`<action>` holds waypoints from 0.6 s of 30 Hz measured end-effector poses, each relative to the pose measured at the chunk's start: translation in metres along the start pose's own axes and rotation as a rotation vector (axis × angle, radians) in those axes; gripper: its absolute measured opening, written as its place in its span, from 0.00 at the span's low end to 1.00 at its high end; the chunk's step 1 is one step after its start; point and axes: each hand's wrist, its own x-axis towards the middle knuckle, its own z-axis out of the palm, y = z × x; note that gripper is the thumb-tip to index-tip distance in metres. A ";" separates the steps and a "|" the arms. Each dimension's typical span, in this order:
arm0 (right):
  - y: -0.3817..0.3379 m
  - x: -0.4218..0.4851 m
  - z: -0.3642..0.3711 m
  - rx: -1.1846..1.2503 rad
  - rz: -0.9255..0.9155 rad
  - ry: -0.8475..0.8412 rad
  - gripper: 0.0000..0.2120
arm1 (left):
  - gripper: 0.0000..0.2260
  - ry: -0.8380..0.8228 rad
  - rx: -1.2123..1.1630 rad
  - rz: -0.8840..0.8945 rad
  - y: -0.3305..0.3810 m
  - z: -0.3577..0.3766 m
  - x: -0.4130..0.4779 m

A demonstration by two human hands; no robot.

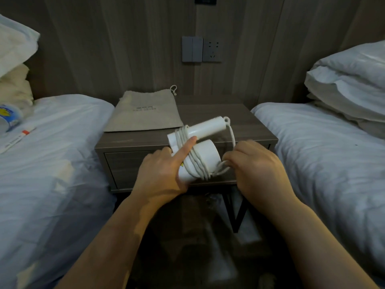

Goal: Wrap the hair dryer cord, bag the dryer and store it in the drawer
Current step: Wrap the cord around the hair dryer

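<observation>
Cord (198, 163) is looping in several white turns around the hair dryer (200, 149), which is being held at frame centre, above the front edge of the tabletop (239, 119). Left hand (164, 174) is clamping the barrel, its forefinger pinning the coils. Right hand (256, 163), just right of the barrel, is pinching the loose run with closed fingers (229, 158). Handle is pointing up-right; the next turn likely passes under it. Bag (143, 113) is lying flat behind, drawer (129, 165) shut below

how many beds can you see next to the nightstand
2. One bed lies left of the nightstand, the other bed right of it. Both run past the frame edges; nothing shows whether more stand outside the view.
</observation>
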 end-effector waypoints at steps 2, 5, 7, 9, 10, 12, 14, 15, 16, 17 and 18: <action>0.005 0.000 0.004 -0.010 -0.034 0.099 0.06 | 0.46 -0.101 0.055 0.046 0.005 0.002 0.000; 0.014 -0.001 0.012 -0.089 -0.011 0.111 0.07 | 0.46 -0.162 0.046 0.111 0.008 0.007 -0.003; 0.019 -0.003 0.017 -0.134 0.002 0.075 0.04 | 0.45 -0.163 0.022 0.151 0.007 0.009 -0.005; 0.022 -0.004 0.020 -0.160 0.015 0.060 0.05 | 0.44 -0.179 -0.002 0.185 0.007 0.009 -0.007; 0.022 -0.004 0.020 -0.163 0.018 0.068 0.05 | 0.43 -0.184 -0.014 0.195 0.008 0.008 -0.007; 0.022 -0.005 0.020 -0.136 0.020 0.080 0.09 | 0.42 -0.201 -0.028 0.211 0.010 0.005 -0.007; 0.021 -0.007 0.021 -0.109 0.036 0.057 0.10 | 0.42 -0.199 -0.033 0.209 0.013 0.003 -0.008; 0.022 -0.008 0.023 -0.094 0.045 0.046 0.10 | 0.42 -0.199 -0.024 0.205 0.014 0.002 -0.008; 0.023 -0.008 0.025 -0.064 0.059 0.034 0.10 | 0.43 -0.207 -0.008 0.204 0.016 0.002 -0.007; 0.025 -0.009 0.027 -0.025 0.073 0.027 0.10 | 0.44 -0.215 0.008 0.209 0.017 0.003 -0.007; 0.027 -0.009 0.029 0.014 0.089 0.015 0.10 | 0.45 -0.218 0.013 0.214 0.017 0.003 -0.006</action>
